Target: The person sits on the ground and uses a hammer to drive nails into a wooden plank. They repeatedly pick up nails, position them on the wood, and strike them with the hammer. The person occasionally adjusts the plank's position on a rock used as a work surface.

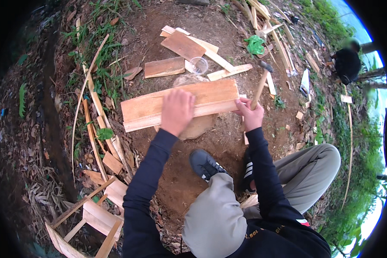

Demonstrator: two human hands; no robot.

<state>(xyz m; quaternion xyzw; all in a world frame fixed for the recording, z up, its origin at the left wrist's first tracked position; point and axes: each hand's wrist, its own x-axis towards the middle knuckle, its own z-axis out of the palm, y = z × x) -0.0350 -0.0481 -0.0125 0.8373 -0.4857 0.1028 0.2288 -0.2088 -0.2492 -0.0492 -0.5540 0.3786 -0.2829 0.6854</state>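
Observation:
A wide wooden board [213, 90] with a paler strip [137, 124] along its near edge lies across a tree stump [198, 127], tilted slightly up to the right. My left hand [178, 111] is closed over the board left of its middle, the fingertips partly hidden. At the board's right end, my right hand [251, 114] grips a hammer [259, 88] by its wooden handle, head pointing up and away. The thumb and fingers of that hand also touch the board's corner. Whether a nail is there is too small to tell.
Beyond the stump lie loose boards [164, 67] and a clear plastic cup [198, 66]. A handsaw [305, 84] and a green plastic bag [255, 44] are to the right. A wooden frame [101, 217] stands at lower left. Another person [347, 62] crouches at far right.

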